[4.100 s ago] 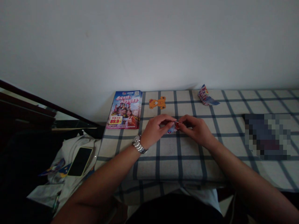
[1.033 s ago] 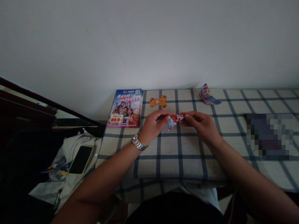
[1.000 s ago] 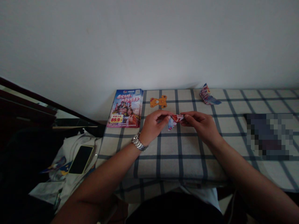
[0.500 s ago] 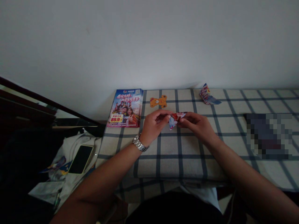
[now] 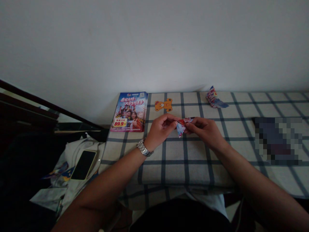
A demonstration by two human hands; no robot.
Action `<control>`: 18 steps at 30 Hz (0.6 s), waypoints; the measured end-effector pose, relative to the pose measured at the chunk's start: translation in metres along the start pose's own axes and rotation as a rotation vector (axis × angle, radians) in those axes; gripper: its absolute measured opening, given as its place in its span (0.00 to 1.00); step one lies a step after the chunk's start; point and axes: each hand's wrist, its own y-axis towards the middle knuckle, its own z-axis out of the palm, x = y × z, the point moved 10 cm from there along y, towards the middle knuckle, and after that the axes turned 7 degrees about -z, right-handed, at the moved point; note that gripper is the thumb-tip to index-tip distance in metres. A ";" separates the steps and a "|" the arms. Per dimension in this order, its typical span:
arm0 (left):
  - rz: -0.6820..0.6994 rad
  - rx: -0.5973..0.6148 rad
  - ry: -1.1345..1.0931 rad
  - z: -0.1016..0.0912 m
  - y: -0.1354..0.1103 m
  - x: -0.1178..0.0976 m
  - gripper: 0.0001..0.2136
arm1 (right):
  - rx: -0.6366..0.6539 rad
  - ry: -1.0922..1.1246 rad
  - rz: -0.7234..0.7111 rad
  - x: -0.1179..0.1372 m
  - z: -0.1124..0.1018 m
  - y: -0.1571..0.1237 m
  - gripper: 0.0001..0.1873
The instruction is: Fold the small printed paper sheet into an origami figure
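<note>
A small piece of folded, colourfully printed paper (image 5: 181,128) is held between my two hands above the checked cloth. My left hand (image 5: 161,131), with a metal-band watch (image 5: 145,148) on its wrist, pinches the paper's left side between thumb and fingers. On the right side, my right hand (image 5: 205,131) pinches it too, and its fingers partly cover the paper. Beyond my left hand lies a flat orange bear cutout (image 5: 163,105). Farther back on the right stands a similar folded printed paper (image 5: 213,98).
A stack of printed flyers (image 5: 130,112) lies at the table's back left corner, on the checked tablecloth (image 5: 173,167). To the right is a dark, pixelated flat object (image 5: 277,140). Lower left, a phone (image 5: 83,165) rests on a white bag (image 5: 70,151). A wall (image 5: 169,45) rises behind.
The folded paper has shifted slightly right and down, and its lower pointed flap hangs at a different angle. Both hands keep their pinch on it; the surrounding things stay put.
</note>
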 end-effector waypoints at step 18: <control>-0.068 0.004 0.009 0.000 0.002 0.002 0.13 | 0.060 0.035 0.003 -0.005 0.008 0.002 0.14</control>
